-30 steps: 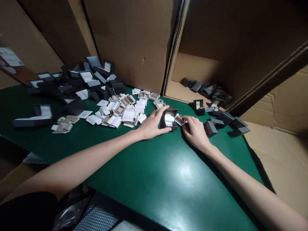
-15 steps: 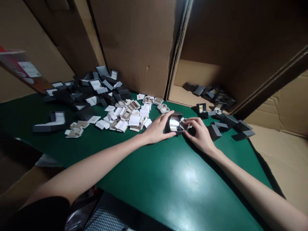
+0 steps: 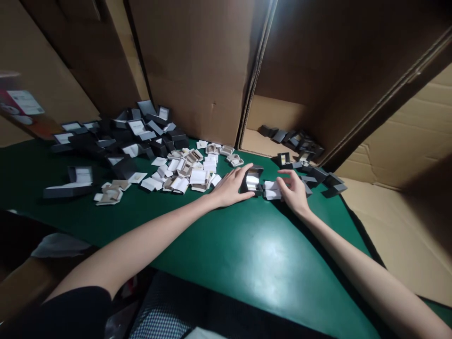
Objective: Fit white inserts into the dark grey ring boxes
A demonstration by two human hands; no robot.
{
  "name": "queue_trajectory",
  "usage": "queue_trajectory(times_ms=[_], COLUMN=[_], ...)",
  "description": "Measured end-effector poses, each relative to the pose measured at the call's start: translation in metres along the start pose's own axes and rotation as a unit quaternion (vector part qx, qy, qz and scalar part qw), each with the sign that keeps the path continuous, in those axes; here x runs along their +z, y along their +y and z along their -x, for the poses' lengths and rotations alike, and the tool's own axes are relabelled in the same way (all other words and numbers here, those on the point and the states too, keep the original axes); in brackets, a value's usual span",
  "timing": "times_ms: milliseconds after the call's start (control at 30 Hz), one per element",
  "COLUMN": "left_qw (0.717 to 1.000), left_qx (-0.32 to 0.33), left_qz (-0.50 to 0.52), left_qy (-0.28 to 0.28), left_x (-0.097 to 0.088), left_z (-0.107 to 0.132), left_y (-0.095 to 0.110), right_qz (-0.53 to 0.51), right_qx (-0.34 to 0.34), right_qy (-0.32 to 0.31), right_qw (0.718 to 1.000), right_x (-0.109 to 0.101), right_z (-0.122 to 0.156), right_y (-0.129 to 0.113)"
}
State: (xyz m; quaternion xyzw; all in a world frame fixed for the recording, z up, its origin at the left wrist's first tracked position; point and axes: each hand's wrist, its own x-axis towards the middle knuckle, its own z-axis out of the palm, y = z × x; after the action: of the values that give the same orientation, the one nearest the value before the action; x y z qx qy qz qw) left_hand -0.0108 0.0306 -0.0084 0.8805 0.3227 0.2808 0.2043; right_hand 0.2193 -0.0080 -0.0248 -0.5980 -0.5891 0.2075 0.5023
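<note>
A small black box (image 3: pixel 254 173), open with a white lining inside, stands on the green table. My left hand (image 3: pixel 229 188) grips its left side, thumb at the front and fingers at the back. Just right of the box lies a folded white card insert (image 3: pixel 271 190). Beside the insert's right edge is my right hand (image 3: pixel 294 190), thumb and forefinger apart; its other fingers are partly hidden. A pile of white and grey card inserts (image 3: pixel 199 177) is spread left of my left hand.
Many open black boxes (image 3: pixel 123 136) are heaped at the back left. More black boxes (image 3: pixel 319 175) lie at the right, some inside a cardboard enclosure (image 3: pixel 275 110). Tall cardboard walls (image 3: pixel 190 70) close off the back. Bare green table (image 3: pixel 261 254) lies in front.
My right hand has let go of the card insert, which now lies flatter beside the black box. My left hand stays on the box. The view has shifted slightly.
</note>
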Motion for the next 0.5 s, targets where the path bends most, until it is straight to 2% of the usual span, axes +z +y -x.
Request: queue_trajectory(times_ms=[100,233,400,500], left_qw=[1.000,1.000,1.000,1.000], left_qx=[0.004,0.002,0.005,0.011], left_qz=[0.002,0.001,-0.004,-0.003], left_qy=[0.000,-0.006,-0.011,-0.013], left_x=[0.000,-0.001,-0.002,-0.001], left_z=[-0.001,-0.001,0.000,0.000], left_y=[0.000,0.001,0.000,-0.001], right_qz=[0.077,0.131,0.128,0.116], right_qx=[-0.032,-0.129,-0.256,-0.260], right_qy=[0.017,0.057,-0.061,-0.130], right_qw=[0.996,0.981,0.956,0.950], right_x=[-0.002,-0.009,-0.017,-0.017], right_z=[0.002,0.007,0.013,0.012], right_y=[-0.004,-0.009,-0.011,-0.007])
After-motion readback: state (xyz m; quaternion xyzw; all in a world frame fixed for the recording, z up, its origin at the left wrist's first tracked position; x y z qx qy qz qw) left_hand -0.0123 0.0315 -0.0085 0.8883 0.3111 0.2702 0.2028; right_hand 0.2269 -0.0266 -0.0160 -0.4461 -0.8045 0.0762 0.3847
